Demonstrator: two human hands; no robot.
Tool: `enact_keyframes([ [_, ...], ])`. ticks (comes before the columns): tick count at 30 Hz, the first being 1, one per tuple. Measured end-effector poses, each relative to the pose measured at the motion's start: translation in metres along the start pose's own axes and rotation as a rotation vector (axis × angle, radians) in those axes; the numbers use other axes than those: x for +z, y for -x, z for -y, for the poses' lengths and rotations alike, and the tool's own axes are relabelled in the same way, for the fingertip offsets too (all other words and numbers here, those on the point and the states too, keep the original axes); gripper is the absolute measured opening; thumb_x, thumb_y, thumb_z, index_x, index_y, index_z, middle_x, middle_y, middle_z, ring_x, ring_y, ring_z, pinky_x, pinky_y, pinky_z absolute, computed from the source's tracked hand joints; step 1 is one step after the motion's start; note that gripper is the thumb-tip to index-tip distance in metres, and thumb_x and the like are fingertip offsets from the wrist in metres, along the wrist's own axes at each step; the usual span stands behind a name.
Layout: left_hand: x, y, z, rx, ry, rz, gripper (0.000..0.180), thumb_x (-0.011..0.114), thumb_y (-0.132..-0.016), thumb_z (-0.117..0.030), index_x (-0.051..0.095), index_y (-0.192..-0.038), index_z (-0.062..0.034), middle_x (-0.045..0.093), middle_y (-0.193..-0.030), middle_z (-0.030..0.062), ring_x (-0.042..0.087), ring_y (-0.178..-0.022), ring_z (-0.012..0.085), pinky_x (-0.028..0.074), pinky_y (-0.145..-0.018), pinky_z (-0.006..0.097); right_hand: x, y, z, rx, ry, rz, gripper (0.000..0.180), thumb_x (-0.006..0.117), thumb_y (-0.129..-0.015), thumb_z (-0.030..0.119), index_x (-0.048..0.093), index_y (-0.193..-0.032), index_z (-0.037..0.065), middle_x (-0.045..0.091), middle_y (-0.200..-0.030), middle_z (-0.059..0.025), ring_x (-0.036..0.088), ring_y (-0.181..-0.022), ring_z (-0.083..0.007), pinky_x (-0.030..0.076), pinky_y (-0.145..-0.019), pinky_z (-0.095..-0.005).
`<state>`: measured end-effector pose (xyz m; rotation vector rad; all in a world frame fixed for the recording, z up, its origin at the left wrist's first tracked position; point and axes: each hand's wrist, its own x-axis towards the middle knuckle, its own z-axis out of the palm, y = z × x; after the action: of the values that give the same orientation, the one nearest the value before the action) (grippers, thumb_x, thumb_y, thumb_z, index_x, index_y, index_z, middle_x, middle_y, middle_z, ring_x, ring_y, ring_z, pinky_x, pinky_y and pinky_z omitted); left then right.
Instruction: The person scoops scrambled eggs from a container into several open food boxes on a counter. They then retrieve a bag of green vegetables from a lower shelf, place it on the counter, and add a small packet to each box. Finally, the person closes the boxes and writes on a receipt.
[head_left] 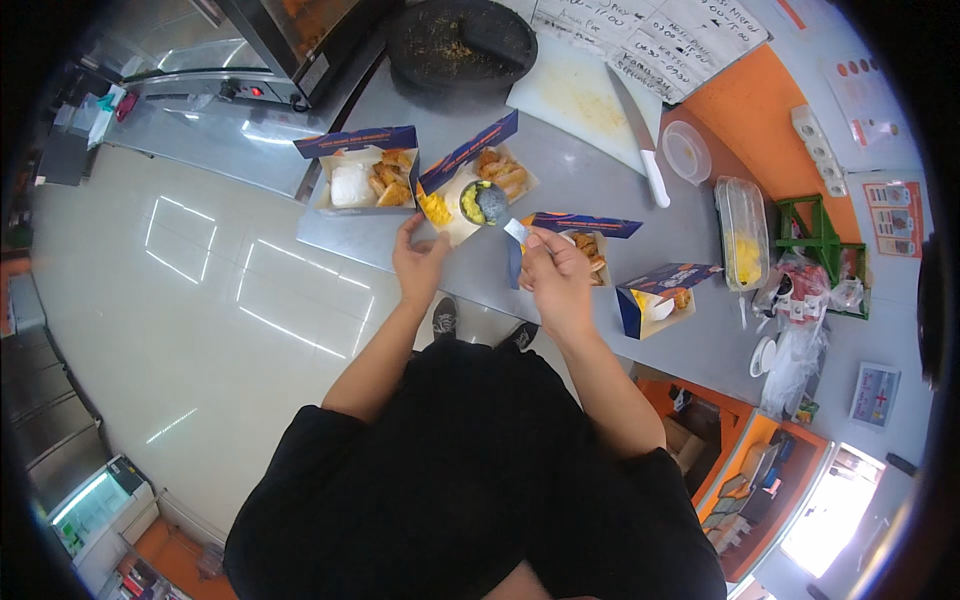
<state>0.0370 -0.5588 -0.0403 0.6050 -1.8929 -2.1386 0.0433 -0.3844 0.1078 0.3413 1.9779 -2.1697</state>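
Note:
My left hand (pixel 420 265) grips the near corner of an open takeaway food box (pixel 466 152) with a dark blue lid. Fried golden pieces (pixel 501 174) and yellow shreds (pixel 433 208) lie in it. My right hand (pixel 556 280) is closed round the pale handle of a spoon (pixel 491 203), its grey rounded end over this box. Beside that end is yellow-green food in a dark round shape; whether this is a cup or part of the spoon I cannot tell. Under my right forearm's reach stands another food box (pixel 585 222), partly hidden by the hand.
A box with rice (pixel 352 186) stands at left, another box (pixel 660 300) at right. Behind are a dark stone mortar (pixel 460 45), a cutting board (pixel 580 105) and a knife (pixel 640 135). A clear container (pixel 742 235) with yellow food stands farther right, near a round plastic tub (pixel 686 152).

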Motion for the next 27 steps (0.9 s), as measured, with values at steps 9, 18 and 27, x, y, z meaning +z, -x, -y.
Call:
enact_keyframes([
  [9, -0.002, -0.008, 0.006, 0.009, 0.05, 0.001, 0.059, 0.077, -0.08, -0.008, 0.049, -0.13, 0.0055, 0.065, -0.111, 0.0149, 0.068, -0.076, 0.0145, 0.053, -0.07, 0.027, 0.021, -0.057, -0.094, -1.004, 1.313, 0.177, 0.044, 0.061, -0.078, 0.003, 0.059, -0.122, 0.001, 0.061, -0.082, -0.0113, 0.063, -0.074, -0.0284, 0.051, -0.065, -0.0387],
  [18, -0.005, -0.008, -0.001, -0.048, 0.068, 0.054, 0.06, 0.077, -0.08, -0.007, 0.047, -0.13, 0.0046, 0.069, -0.087, 0.0115, 0.069, -0.074, 0.0146, 0.053, -0.068, 0.027, 0.022, -0.066, -0.09, -1.138, 1.305, 0.148, 0.047, 0.06, -0.077, 0.005, 0.06, -0.124, 0.001, 0.054, -0.074, -0.0088, 0.057, -0.066, -0.0261, 0.048, -0.061, -0.0387],
  [27, -0.004, -0.011, 0.001, -0.077, 0.046, 0.068, 0.058, 0.076, -0.081, -0.006, 0.048, -0.131, 0.0016, 0.068, -0.079, 0.0075, 0.065, -0.068, 0.0125, 0.05, -0.064, 0.025, 0.021, -0.048, -0.102, -0.295, 0.431, -0.163, 0.024, 0.055, -0.1, 0.019, 0.062, -0.112, 0.0, 0.055, -0.069, -0.0037, 0.051, -0.061, -0.0143, 0.044, -0.058, -0.0312],
])
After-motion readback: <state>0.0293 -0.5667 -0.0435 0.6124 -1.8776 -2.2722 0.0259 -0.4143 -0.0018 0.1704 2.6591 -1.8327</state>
